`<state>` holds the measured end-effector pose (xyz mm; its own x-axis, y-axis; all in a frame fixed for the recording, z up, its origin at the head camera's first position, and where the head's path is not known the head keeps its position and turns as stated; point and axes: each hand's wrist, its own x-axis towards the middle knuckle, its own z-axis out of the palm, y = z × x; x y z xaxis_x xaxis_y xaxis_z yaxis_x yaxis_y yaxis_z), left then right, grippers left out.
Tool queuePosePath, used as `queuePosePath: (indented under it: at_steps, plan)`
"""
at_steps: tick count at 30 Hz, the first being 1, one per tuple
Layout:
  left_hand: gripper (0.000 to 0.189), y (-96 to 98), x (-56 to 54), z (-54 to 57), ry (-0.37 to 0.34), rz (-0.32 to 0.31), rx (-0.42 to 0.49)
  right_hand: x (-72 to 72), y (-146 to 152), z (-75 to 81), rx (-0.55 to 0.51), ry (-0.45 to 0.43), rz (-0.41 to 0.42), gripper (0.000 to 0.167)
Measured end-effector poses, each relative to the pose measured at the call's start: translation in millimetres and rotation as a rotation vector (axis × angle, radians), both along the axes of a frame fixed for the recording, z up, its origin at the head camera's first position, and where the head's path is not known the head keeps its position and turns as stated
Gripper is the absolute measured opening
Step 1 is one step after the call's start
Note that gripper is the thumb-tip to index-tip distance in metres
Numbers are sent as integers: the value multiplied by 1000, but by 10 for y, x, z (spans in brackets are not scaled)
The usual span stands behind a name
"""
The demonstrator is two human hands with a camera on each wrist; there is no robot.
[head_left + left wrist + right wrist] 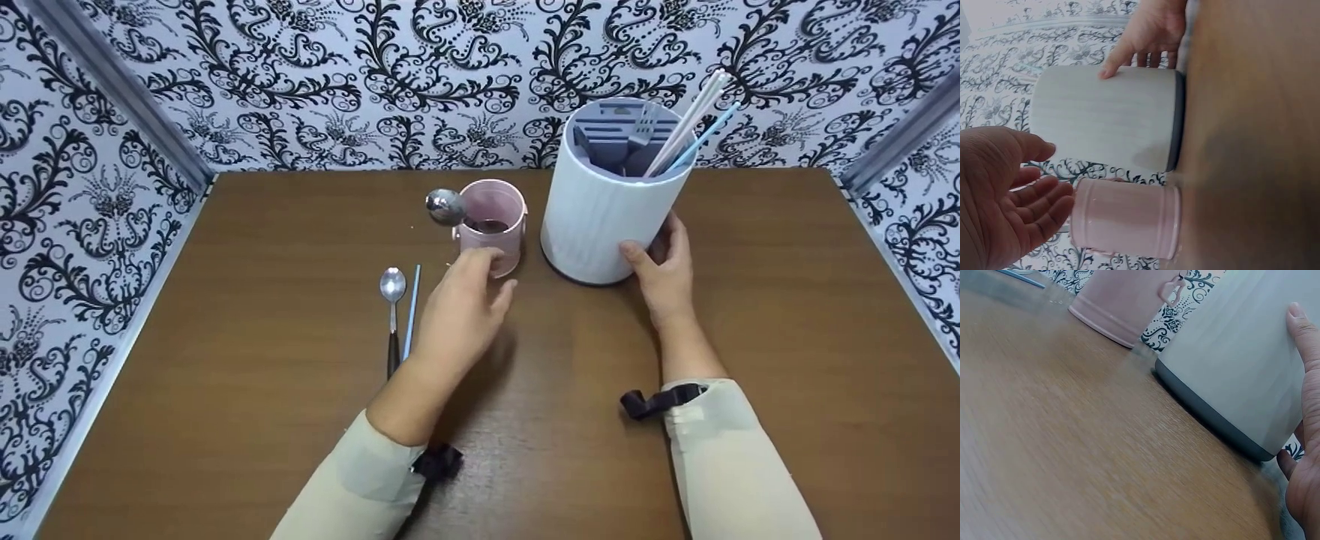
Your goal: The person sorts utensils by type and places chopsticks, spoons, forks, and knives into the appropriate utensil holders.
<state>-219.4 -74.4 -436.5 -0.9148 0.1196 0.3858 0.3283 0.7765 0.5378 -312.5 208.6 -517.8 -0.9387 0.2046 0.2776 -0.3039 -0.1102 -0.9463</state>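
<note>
My left hand [463,311] hovers at the near side of a pink cup [491,240], its fingers loosely bent and nothing between them in the left wrist view. A metal spoon [446,207] leans out over the cup's left rim, bowl end up; its lower part is hidden inside. To the right stands a white utensil holder [604,217] with a dark base. Low on its right side, my right hand [670,281] grips it, thumb in front and fingers behind. In the holder are a fork [643,129], white chopsticks [690,124] and a blue stick [706,135].
Left of my left hand, a black-handled spoon [392,289] and another blue stick [412,311] lie on the brown wooden table [262,337]. A patterned wall [337,82] stands behind the table, with side panels at left and right.
</note>
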Motion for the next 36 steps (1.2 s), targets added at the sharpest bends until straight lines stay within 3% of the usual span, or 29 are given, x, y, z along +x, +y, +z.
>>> queuePosePath:
  at_steps: [10,17,24,31,36]
  plan:
    - [35,-182,-37,-39,-164,66,-95,7,5,7,19,-6,-10,100]
    - [39,-379,-107,-80,-182,101,-124,7,-1,-5,18,10,-3,95]
    - [46,-541,-161,-101,-279,136,-147,10,-10,-1,2,11,0,95]
    - [53,-663,-150,-159,-365,157,-273,6,-10,-6,18,9,-12,97]
    - [42,-700,-120,-201,-375,143,-326,16,-11,5,24,-8,-15,101]
